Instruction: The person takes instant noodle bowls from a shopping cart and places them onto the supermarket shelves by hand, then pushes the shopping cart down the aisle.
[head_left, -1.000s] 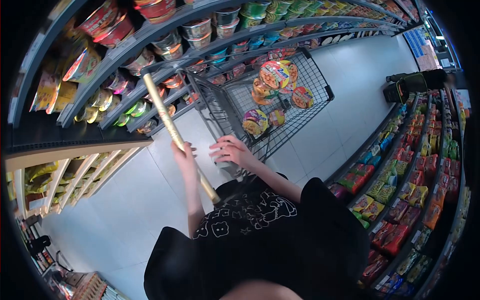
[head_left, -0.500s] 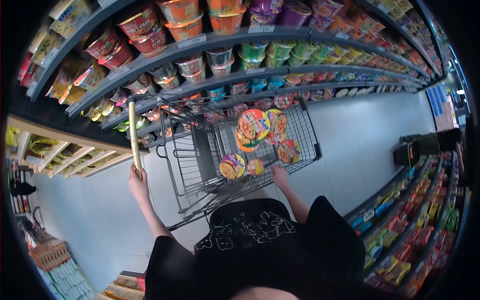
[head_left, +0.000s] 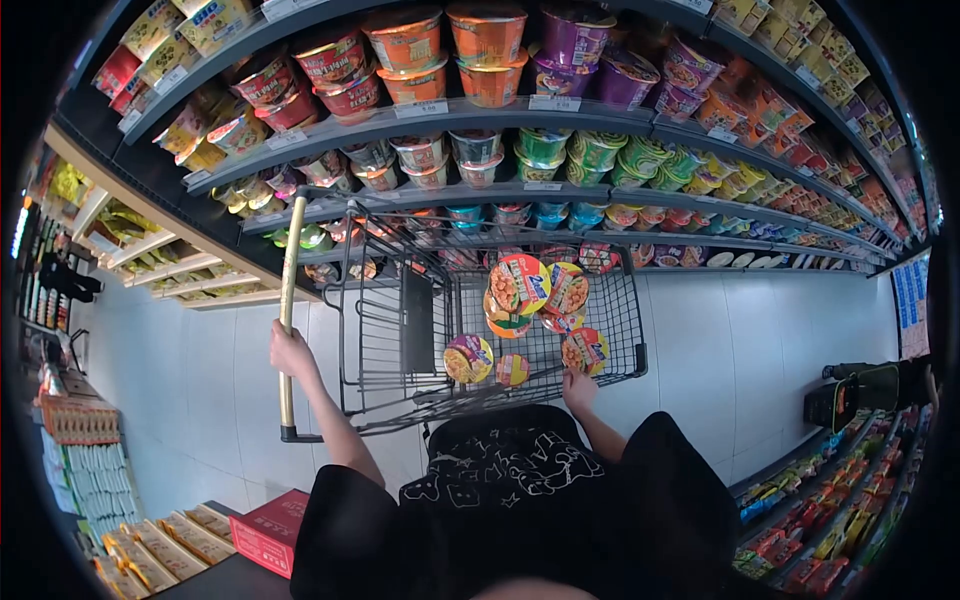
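A black wire shopping cart (head_left: 400, 395) stands sideways in front of me, its yellow handle bar (head_left: 291, 270) on the left. My left hand (head_left: 291, 350) is wrapped round the middle of that bar. At the near right side of the basket, my right hand (head_left: 578, 388) has its fingers closed at the rim, just below a round noodle tub (head_left: 585, 350); what they hold is too small to make out. Inside the cart lie several noodle tubs, among them a red and yellow one (head_left: 520, 283), a purple one (head_left: 468, 358) and a small one (head_left: 512, 370).
Shelves of noodle tubs (head_left: 490, 45) curve along the far side. Packets fill a shelf (head_left: 830, 520) at the lower right. Wooden racks (head_left: 175, 255) stand at the left, a red box (head_left: 270, 530) at the lower left. A dark bag or case (head_left: 850, 400) is at the right.
The cart has turned so its handle bar stands upright at the left. My right hand has moved from near the handle to the basket's near side. My left hand stays on the bar.
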